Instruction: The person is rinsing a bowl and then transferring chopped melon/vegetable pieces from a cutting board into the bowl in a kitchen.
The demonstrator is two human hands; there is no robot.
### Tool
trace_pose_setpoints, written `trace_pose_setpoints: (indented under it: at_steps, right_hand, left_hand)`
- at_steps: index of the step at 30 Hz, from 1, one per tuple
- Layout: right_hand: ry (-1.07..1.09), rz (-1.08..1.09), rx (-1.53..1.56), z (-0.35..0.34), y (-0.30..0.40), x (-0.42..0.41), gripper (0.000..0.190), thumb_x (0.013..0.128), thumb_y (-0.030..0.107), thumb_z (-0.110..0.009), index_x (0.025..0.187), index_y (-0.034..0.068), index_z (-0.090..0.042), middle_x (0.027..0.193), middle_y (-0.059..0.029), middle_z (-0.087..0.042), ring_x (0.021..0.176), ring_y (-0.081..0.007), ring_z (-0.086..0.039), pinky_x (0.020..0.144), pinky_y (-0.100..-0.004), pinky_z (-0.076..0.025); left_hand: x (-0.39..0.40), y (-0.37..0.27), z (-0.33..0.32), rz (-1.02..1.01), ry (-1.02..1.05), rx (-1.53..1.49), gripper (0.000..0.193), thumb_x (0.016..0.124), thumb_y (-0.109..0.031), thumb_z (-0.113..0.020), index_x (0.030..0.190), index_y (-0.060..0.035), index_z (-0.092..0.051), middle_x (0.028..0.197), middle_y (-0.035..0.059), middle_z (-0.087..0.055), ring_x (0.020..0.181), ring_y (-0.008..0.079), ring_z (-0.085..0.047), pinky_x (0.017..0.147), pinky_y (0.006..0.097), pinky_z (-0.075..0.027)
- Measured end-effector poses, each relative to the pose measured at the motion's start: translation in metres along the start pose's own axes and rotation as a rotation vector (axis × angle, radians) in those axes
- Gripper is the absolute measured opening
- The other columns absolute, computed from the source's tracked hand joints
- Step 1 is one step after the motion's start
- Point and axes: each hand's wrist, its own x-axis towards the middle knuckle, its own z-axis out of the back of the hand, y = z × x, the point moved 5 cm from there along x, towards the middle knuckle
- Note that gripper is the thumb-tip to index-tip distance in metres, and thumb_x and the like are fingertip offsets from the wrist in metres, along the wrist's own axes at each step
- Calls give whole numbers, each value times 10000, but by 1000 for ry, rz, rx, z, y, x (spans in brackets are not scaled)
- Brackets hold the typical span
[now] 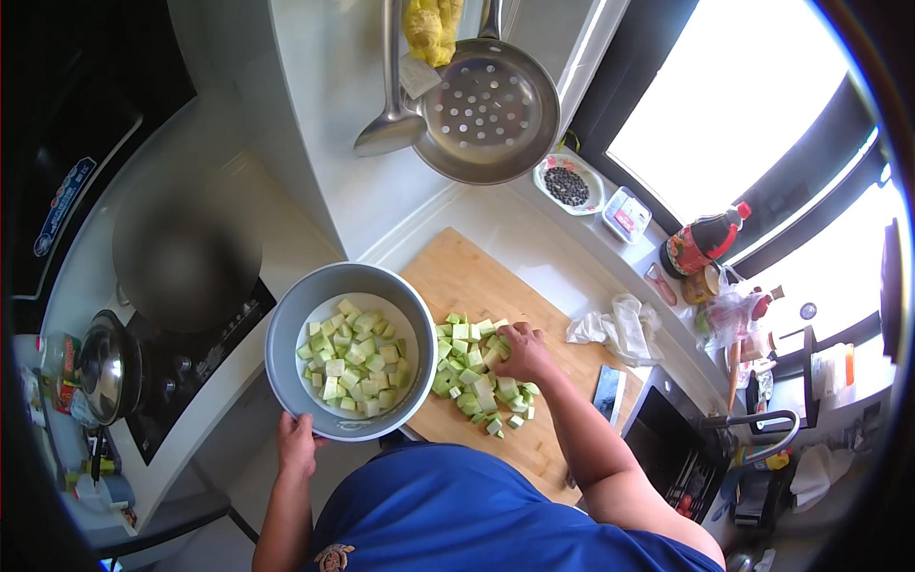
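My left hand (299, 445) grips the lower rim of a round grey pot (286, 343), which holds pale green vegetable cubes (355, 357). The pot is beside the left edge of a wooden cutting board (493, 279). A heap of similar diced vegetable (468, 372) lies on the board. My right hand (525, 350) touches the upper right side of this heap with bent fingers; whether it holds any cubes is hidden. A cleaver blade (607, 392) lies flat near the right end of the board.
A steel ladle (392, 132) and a perforated pan (486, 111) hang on the wall. Crumpled plastic (622, 330) lies beside the board. The sill bears a dish of dark seeds (567, 186) and a dark sauce bottle (699, 243). A sink (672, 443) is right, a lidded pan (107, 368) left.
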Motion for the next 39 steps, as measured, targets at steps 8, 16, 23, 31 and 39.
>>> trace_pose_setpoints:
  at_steps: [8, 16, 23, 31, 39]
  right_hand:
    - [50, 99, -112, 5, 2, -13, 824, 576, 235, -822, 1337, 234, -508, 1378, -159, -412, 1231, -414, -409, 1002, -458, -458]
    - [94, 96, -209, 5, 21, -10, 770, 585, 232, -844, 1294, 290, -551, 1324, -144, -436, 1202, -393, -432, 911, -455, -517]
    - [-27, 122, -127, 8, 2, -26, 662, 597, 257, -828, 1221, 251, -607, 1273, -142, -475, 1140, -394, -464, 932, -455, -492]
    - [-48, 50, 384, 18, -32, -14, 566, 677, 152, -777, 1209, 138, -585, 1275, -187, -496, 1013, -329, -610, 882, -405, -523]
    - [428, 83, 1865, 48, 62, -20, 541, 873, 90, -602, 1368, 177, -403, 1174, -95, -558, 1084, -266, -569, 813, -502, -542]
  left_hand:
    - [3, 5, 5, 22, 40, 44, 358, 939, -188, -468, 1278, -72, -455, 1143, 137, -589, 926, 271, -657, 644, 399, -598]
    - [7, 7, 6, 23, 12, 37, 363, 931, -171, -455, 1278, -64, -444, 1169, 150, -573, 937, 283, -655, 656, 408, -598]
    - [-3, -7, -1, 20, -22, 17, 289, 917, -163, -467, 1182, -48, -484, 1031, 111, -614, 799, 212, -659, 624, 361, -577]
    - [-4, -2, 2, 28, -29, -33, 280, 923, -154, -481, 1185, -54, -485, 1041, 121, -619, 835, 220, -667, 677, 383, -592]
    - [0, 3, 0, 25, 12, -13, 248, 933, -146, -485, 1165, -61, -465, 1076, 112, -597, 875, 215, -656, 653, 388, -602]
